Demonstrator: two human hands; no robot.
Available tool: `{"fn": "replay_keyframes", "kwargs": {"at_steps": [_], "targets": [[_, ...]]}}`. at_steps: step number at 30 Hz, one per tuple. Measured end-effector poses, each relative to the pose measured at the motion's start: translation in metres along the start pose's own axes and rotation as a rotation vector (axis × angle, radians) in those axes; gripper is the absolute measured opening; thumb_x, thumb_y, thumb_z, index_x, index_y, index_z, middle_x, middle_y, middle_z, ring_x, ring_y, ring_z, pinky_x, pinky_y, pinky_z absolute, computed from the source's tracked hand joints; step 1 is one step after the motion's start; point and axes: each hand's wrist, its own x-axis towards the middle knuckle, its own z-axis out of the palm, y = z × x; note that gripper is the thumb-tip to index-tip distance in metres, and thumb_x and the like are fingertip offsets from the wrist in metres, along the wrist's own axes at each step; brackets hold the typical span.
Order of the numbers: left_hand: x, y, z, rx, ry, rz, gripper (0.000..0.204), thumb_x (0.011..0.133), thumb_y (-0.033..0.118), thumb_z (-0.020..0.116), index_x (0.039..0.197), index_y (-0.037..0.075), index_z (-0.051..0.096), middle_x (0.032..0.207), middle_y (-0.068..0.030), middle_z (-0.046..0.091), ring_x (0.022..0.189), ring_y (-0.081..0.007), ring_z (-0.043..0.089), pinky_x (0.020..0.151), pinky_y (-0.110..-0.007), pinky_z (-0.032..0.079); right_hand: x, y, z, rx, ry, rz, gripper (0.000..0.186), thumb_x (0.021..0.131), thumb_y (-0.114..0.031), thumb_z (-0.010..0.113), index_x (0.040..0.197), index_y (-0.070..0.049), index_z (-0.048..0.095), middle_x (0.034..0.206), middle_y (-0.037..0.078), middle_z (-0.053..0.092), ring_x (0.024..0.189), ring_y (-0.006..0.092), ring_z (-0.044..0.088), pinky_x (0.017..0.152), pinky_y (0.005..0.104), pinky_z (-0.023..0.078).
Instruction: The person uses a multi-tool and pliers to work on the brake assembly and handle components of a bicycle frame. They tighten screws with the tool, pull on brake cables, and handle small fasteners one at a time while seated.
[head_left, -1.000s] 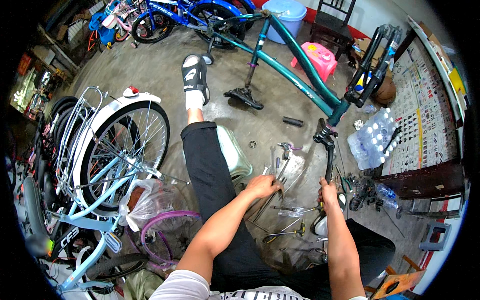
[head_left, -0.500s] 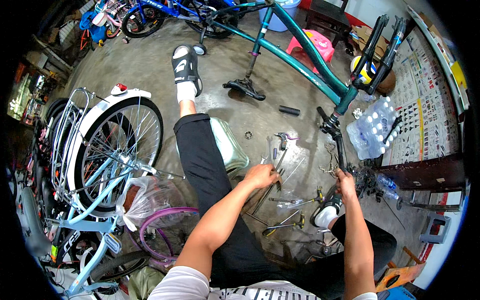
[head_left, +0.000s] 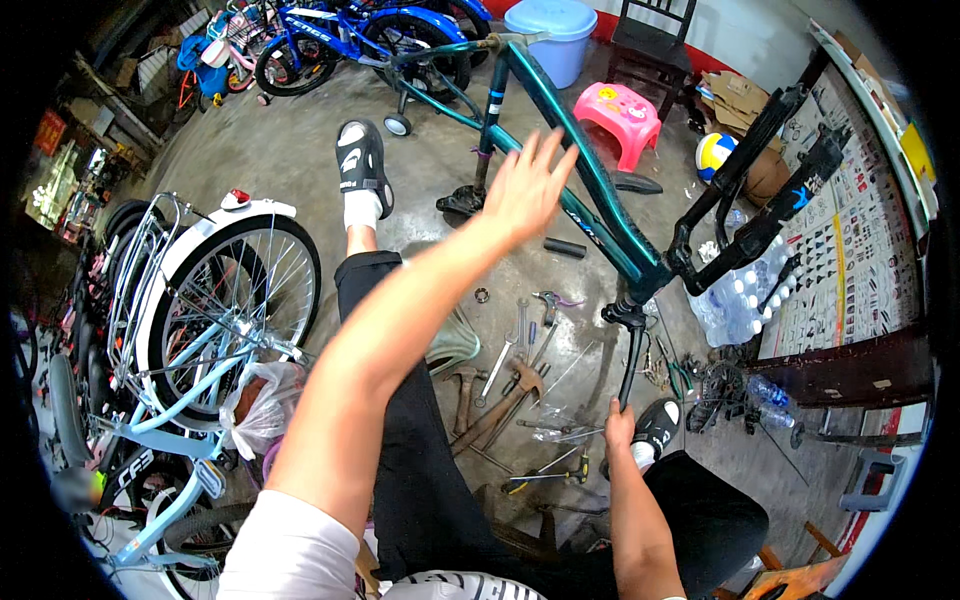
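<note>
A teal bicycle frame stands upside down, its black fork pointing up at the right. My right hand is closed around the near end of the black handlebar. My left hand is raised with fingers spread, in front of the frame's tubes and holding nothing; whether it touches them I cannot tell. A black saddle is on the floor under the frame, partly hidden by my left hand's side. Below lie a hammer, wrenches and green-handled pliers.
A light blue bicycle with a white mudguard lies at the left. Blue bicycles, a pink stool and a blue bucket are at the back. Packed water bottles stand at the right, beside a poster board.
My left hand has lifted from beside the hammer on the floor up to the frame, its fingers opening. The frame and fork have tilted; my right hand still grips the handlebar.
</note>
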Motion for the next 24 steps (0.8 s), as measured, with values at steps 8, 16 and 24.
{"fn": "replay_keyframes", "kwargs": {"at_steps": [8, 16, 24], "targets": [[0.103, -0.034, 0.014, 0.301, -0.525, 0.135, 0.088, 0.083, 0.063, 0.073, 0.152, 0.017, 0.046, 0.153, -0.0154, 0.047, 0.151, -0.0357, 0.030, 0.124, -0.059, 0.020, -0.014, -0.011, 0.006, -0.151, -0.170, 0.049, 0.075, 0.085, -0.052, 0.071, 0.129, 0.005, 0.051, 0.121, 0.030, 0.066, 0.115, 0.0485, 0.062, 0.100, 0.0493, 0.047], [0.078, -0.031, 0.026, 0.211, -0.440, 0.178, 0.077, 0.081, 0.061, 0.074, 0.141, 0.016, 0.055, 0.143, -0.0136, 0.053, 0.148, -0.0358, 0.033, 0.125, -0.060, 0.015, -0.001, -0.112, -0.120, 0.704, 0.189, -0.266, 0.059, 0.102, -0.041, 0.063, 0.143, 0.000, 0.050, 0.137, 0.016, 0.057, 0.126, 0.0250, 0.053, 0.104, 0.0389, 0.042], [0.051, -0.023, 0.011, 0.257, -0.492, 0.100, 0.077, 0.082, 0.058, 0.076, 0.141, 0.015, 0.052, 0.147, -0.0133, 0.049, 0.150, -0.0357, 0.029, 0.126, -0.061, 0.012, -0.077, -0.327, -0.304, 0.653, -0.207, -1.061, 0.079, 0.088, -0.025, 0.077, 0.152, -0.005, 0.036, 0.143, 0.015, 0.055, 0.135, 0.0259, 0.050, 0.113, 0.0404, 0.039]]}}
